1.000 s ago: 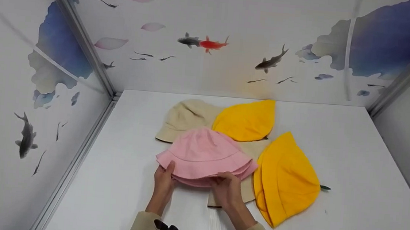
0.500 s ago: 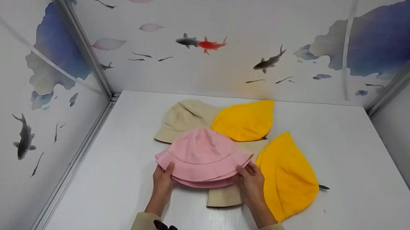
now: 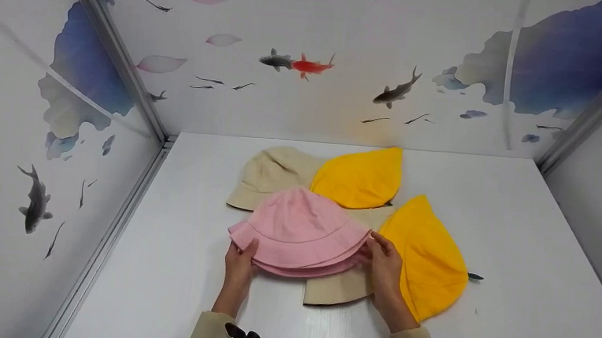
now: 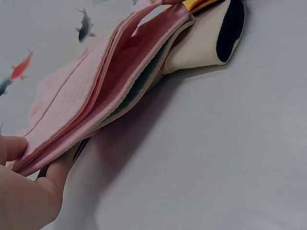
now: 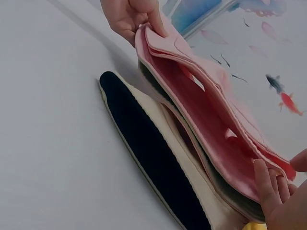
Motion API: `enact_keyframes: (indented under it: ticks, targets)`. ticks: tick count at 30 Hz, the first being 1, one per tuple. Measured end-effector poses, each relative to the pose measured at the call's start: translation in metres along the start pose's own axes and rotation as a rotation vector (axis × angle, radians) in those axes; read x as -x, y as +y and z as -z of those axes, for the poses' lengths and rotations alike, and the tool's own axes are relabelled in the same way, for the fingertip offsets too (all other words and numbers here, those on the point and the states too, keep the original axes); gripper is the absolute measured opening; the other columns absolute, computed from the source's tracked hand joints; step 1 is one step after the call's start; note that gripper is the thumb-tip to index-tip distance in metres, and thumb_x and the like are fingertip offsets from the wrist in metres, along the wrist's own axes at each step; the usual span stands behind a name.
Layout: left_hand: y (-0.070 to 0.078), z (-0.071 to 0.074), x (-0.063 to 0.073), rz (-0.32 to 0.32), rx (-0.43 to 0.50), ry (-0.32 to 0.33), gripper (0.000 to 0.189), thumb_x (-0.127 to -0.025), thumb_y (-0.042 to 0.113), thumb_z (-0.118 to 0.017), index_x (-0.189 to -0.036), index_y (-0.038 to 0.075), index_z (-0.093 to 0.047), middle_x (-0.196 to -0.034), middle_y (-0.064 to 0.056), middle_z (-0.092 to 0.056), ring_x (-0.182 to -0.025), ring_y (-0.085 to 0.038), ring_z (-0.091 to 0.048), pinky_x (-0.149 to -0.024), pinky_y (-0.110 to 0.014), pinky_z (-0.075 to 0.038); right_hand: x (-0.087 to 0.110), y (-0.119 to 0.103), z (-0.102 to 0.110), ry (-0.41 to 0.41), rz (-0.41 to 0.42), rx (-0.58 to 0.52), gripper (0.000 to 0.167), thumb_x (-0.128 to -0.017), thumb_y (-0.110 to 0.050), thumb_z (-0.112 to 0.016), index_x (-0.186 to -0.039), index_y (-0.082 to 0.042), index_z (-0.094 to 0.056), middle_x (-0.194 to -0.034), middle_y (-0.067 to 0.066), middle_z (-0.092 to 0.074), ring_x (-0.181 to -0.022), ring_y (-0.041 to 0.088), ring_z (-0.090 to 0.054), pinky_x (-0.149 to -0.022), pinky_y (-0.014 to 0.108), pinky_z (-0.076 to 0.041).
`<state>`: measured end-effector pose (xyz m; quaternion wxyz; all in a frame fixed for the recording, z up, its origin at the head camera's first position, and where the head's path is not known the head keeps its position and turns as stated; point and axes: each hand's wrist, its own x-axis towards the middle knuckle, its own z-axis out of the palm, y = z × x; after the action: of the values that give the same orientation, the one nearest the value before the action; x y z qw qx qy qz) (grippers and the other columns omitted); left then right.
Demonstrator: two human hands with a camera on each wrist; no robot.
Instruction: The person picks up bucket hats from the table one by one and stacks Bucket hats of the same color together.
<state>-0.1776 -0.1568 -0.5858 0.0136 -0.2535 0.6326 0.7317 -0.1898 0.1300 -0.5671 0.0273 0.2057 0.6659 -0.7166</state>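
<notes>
A pink bucket hat (image 3: pixel 302 220) lies flattened in front of me, crown pointing away. My left hand (image 3: pixel 239 271) grips its left brim corner, thumb on top. At the right brim corner my right hand (image 3: pixel 387 270) pinches the upper brim edge between thumb and fingers. In the right wrist view the brim layers (image 5: pixel 216 91) gape apart, with pink fabric inside and a grey-green layer beneath. Whether these layers are one hat or two, I cannot tell. Under the pink hat sticks out a beige hat (image 3: pixel 337 293), whose dark lining (image 5: pixel 153 153) shows at its opening.
Another beige hat (image 3: pixel 273 175) lies at the back left, partly beneath a yellow hat (image 3: pixel 359 179). To the right of my right hand is a second yellow hat (image 3: pixel 431 260) with a small green stem. Printed panels (image 3: pixel 313 9) enclose the white tabletop (image 3: pixel 515 250).
My right hand has moved right along the brim, from its front middle to the right corner. The left hand has kept its grip at the left corner.
</notes>
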Motion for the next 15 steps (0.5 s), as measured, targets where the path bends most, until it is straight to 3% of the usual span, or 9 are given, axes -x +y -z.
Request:
enact_keyframes:
  ticks: [3, 8, 11, 15]
  targets:
    - [-0.001, -0.001, -0.001, -0.014, -0.011, -0.004, 0.074, -0.101, 0.026, -0.06, -0.16, 0.012, -0.016, -0.162, -0.017, -0.031, -0.139, -0.03, -0.043, -0.117, -0.049, -0.038, -0.003, -0.004, 0.004, 0.013, -0.018, 0.012, 0.043, -0.105, -0.035, -0.05, -0.142, -0.014, -0.051, -0.126, 0.012, -0.058, -0.108, 0.022, -0.059, -0.09, 0.02, -0.056]
    - [-0.003, -0.002, 0.0, -0.051, -0.013, -0.019, 0.079, -0.097, 0.016, -0.064, -0.159, 0.01, -0.015, -0.161, -0.018, -0.03, -0.142, -0.032, -0.039, -0.118, -0.051, -0.035, -0.007, -0.01, 0.008, 0.033, -0.041, 0.074, 0.049, -0.104, -0.04, -0.051, -0.144, -0.012, -0.048, -0.137, 0.011, -0.053, -0.116, 0.024, -0.051, -0.107, 0.031, -0.048]
    - [-0.004, -0.002, 0.001, -0.057, -0.038, -0.021, 0.077, -0.096, 0.014, -0.064, -0.157, 0.009, -0.016, -0.157, -0.018, -0.032, -0.134, -0.029, -0.044, -0.109, -0.042, -0.046, -0.009, -0.013, 0.01, 0.024, -0.041, 0.121, 0.054, -0.102, -0.043, -0.053, -0.144, -0.01, -0.047, -0.144, 0.012, -0.05, -0.124, 0.026, -0.047, -0.116, 0.039, -0.04]
    - [-0.006, -0.002, 0.002, -0.056, -0.077, -0.028, 0.078, -0.093, 0.012, -0.067, -0.153, 0.005, -0.018, -0.154, -0.019, -0.035, -0.129, -0.027, -0.044, -0.109, -0.04, -0.045, -0.013, -0.015, 0.01, -0.003, -0.045, 0.205, 0.059, -0.1, -0.046, -0.057, -0.145, -0.01, -0.046, -0.149, 0.013, -0.046, -0.13, 0.028, -0.044, -0.12, 0.043, -0.036]
